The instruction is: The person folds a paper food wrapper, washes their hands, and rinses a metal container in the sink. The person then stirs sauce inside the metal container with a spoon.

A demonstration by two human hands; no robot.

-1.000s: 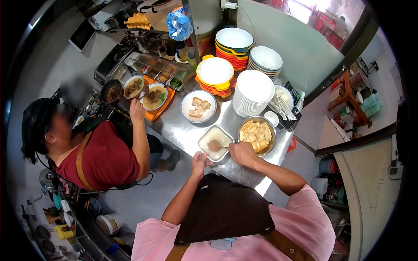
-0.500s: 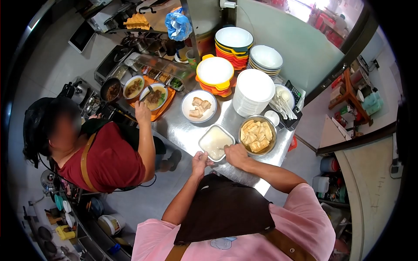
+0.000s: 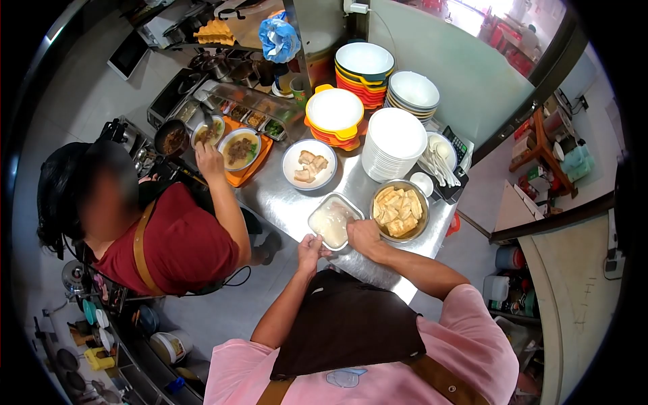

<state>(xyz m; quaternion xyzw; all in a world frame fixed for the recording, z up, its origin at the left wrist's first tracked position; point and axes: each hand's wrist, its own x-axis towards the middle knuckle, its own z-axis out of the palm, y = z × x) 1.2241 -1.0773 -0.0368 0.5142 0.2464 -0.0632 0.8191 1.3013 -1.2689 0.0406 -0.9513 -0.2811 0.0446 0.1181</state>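
Near the front edge of the steel counter (image 3: 266, 206) sits a square white-lined container (image 3: 330, 219) of pale, thick liquid. My left hand (image 3: 312, 252) grips its near left corner. My right hand (image 3: 365, 237) is closed at the container's right rim, on a utensil whose bowl is down in the liquid and hidden. Just right of that hand stands a round metal bowl (image 3: 401, 210) of yellowish fried pieces. Behind the container is a white bowl (image 3: 309, 165) with several browned chunks.
Stacked white bowls (image 3: 393, 145), yellow-handled bowls (image 3: 334, 111) and a spoon holder (image 3: 440, 156) stand behind. At left, a co-worker in a red shirt (image 3: 182, 239) reaches over soup bowls on an orange tray (image 3: 242, 177).
The utensil's brown bowl, visible a second ago, has sunk into the liquid, with my right hand slightly left of before. The co-worker's hand has moved from the right soup bowl to the left one.
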